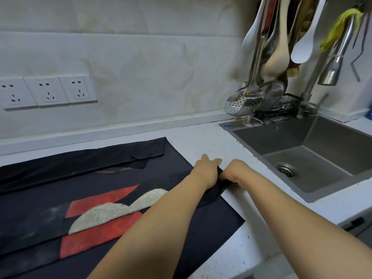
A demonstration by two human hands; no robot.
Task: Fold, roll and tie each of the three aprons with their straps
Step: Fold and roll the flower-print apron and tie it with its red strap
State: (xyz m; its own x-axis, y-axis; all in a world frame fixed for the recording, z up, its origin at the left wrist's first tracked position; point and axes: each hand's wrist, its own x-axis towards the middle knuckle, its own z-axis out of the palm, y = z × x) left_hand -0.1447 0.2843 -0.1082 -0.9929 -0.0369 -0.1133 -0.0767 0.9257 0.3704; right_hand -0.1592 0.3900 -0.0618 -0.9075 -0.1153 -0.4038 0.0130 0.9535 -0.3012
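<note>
Both arms are bare. The left hand [207, 171] shows its back, broad and smooth, with a short thumb [205, 158] on its far edge and a row of rounded knuckles where the fingers [218, 161] begin. The right hand [235, 170] shows only a smooth, rounded back and a wrist; its fingers are hidden beneath it. Back from the fingers, past each wrist, the left forearm [161, 218] and the right forearm [291, 208] run unclothed to the frame's lower edge, narrow at the wrists and broadest nearest the camera. The nails are too small to make out.
</note>
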